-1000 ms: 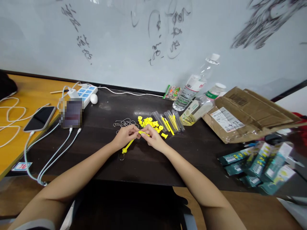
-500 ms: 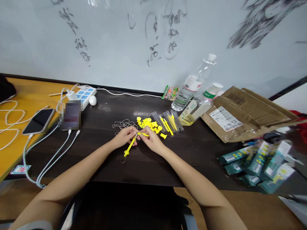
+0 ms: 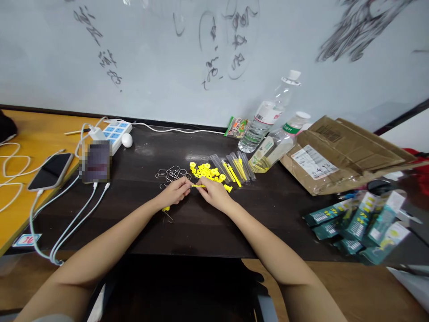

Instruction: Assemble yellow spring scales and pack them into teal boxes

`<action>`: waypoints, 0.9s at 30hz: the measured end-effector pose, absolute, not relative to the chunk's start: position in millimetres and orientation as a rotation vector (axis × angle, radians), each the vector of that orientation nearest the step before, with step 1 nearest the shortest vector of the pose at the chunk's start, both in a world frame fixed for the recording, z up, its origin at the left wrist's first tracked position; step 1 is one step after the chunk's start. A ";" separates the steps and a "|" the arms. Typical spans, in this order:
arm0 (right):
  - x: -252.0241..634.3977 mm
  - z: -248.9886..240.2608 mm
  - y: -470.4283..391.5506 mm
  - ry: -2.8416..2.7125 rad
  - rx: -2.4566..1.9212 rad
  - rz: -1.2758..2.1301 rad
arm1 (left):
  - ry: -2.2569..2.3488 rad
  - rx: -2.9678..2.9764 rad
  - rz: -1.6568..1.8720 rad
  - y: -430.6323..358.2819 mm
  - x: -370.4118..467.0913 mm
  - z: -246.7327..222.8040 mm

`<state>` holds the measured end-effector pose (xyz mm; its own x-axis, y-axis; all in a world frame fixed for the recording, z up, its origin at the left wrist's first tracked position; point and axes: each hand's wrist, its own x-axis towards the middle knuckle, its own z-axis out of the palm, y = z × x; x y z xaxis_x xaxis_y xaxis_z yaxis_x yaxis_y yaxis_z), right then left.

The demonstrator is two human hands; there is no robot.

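My left hand is closed around a yellow plastic rod with a wire hook; only its hooked lower end shows below the palm. Pinched in my right hand is a thin yellow plastic strip, whose tip reaches the left fingertips. How the two pieces meet is hidden by the fingers. Just beyond the hands lies a pile of small yellow plastic parts. Bent metal wire hooks are heaped behind my left hand. A yellow spool-like part sits beside my right hand.
Clear plastic tubes with yellow rods lie behind the pile. Two bottles and a cardboard package stand back right, with green boxes nearer. Left are a power strip, a phone and cables.
My left hand has turned, so the rod that stuck out toward me is now mostly hidden beneath it. The strip in my right hand now lies nearly level. The view has shifted slightly.
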<state>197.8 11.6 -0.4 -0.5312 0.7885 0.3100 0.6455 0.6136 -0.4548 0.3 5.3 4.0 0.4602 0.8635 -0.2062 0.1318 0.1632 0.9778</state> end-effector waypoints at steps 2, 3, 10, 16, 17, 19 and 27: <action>199.6 0.5 13.7 -2.304 -1.116 0.404 | 0.981 1.307 0.660 4.9 0.2 4.3; 200.5 1.4 14.5 -2.273 -1.096 0.413 | 0.969 1.297 0.654 4.6 0.0 4.6; 199.3 4.8 13.7 -2.048 -0.945 0.505 | 0.757 1.207 0.571 2.0 -0.6 10.5; 194.5 5.5 10.1 -1.904 -0.910 0.567 | 0.734 1.116 0.631 -0.2 2.3 13.6; 194.2 5.8 9.8 -1.888 -0.923 0.585 | 0.735 1.101 0.644 -0.6 2.6 14.1; 193.7 5.4 9.4 -1.860 -0.967 0.619 | 0.740 1.085 0.702 -1.0 2.8 15.2; 185.4 -1.7 1.7 -1.981 -1.011 0.566 | 0.781 1.027 1.130 6.4 1.9 17.2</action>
<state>185.4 1.7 -1.7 -0.3398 0.8170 0.4659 0.4477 0.5762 -0.6838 1.9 6.4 17.2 0.2665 0.9638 0.0004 -0.3403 0.0937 0.9356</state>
